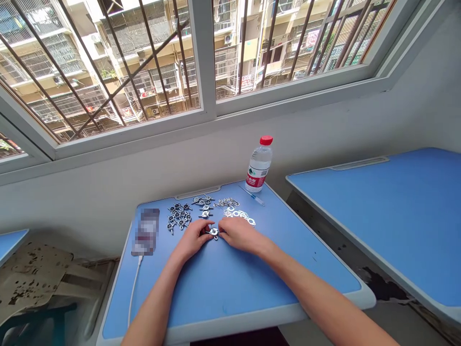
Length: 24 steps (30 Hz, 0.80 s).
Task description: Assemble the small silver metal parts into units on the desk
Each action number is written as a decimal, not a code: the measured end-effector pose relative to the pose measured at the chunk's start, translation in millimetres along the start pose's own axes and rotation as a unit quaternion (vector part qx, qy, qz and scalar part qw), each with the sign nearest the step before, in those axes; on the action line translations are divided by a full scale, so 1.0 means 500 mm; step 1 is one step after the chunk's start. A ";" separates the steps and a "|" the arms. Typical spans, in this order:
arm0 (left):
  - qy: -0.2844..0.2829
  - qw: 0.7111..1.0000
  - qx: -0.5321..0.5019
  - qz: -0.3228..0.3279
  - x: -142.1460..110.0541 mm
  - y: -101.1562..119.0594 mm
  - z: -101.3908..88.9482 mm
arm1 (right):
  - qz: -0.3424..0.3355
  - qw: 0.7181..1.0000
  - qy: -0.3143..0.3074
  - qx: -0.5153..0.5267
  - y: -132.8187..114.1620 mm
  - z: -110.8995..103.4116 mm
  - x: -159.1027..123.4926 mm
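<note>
Working on a small silver metal fitting with a round centre (213, 231), low over the blue surface (216, 288), between the two hands. Grasping its left side with the left hand (192, 238), thumb and forefinger pinched together; reaching its right side with the fingertips of the right hand (239, 233), though cannot tell whether gripping or merely touching there. Seems to be at a fine aligning or adjusting step, judging by the close fingertip work. Calls for a steady left grip, a level fitting and small, light moves on the right.

Just beyond, near the fingers, see dark-centred metal fittings (182, 215) to the left, silver metal fittings with side stems (205, 214) in the middle, and flat silver plates with holes (251, 221) to the right.

Cannot make out the fitting's underside or both edges, covered by fingers. Cannot tell how its layers join, nor what to call the dark reddish patch by the left fingertips. Cannot read the blurred-out phone (146, 233).
</note>
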State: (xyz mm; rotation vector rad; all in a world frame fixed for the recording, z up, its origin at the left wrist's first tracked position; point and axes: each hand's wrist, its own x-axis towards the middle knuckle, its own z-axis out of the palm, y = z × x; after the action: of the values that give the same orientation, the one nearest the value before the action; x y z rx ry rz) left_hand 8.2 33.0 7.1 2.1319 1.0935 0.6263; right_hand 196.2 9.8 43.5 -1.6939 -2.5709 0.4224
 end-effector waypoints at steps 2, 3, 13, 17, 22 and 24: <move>0.001 1.000 0.004 0.008 0.001 -0.003 0.000 | 0.005 1.000 -0.001 -0.005 -0.005 0.001 0.002; 0.002 1.000 0.007 0.011 0.001 -0.005 0.001 | 0.008 1.000 -0.002 -0.008 -0.007 0.001 0.002; 0.008 0.999 0.035 0.013 0.004 -0.008 0.003 | 0.021 0.999 -0.018 -0.030 -0.014 -0.001 0.003; 0.012 0.999 0.038 0.016 0.004 -0.007 0.003 | 0.024 0.999 -0.018 -0.032 -0.016 -0.002 0.004; 0.025 1.000 0.008 -0.005 0.002 -0.004 0.005 | 0.034 0.999 -0.015 -0.029 -0.014 0.000 0.004; 0.031 0.999 -0.025 -0.027 0.001 -0.001 0.007 | 0.035 0.999 -0.013 -0.026 -0.013 0.002 0.005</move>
State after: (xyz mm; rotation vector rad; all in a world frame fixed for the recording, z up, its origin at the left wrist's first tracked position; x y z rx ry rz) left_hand 10.5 32.6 4.3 2.0448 1.1532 0.6921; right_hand 189.2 9.5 43.8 -1.8116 -2.5684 0.3859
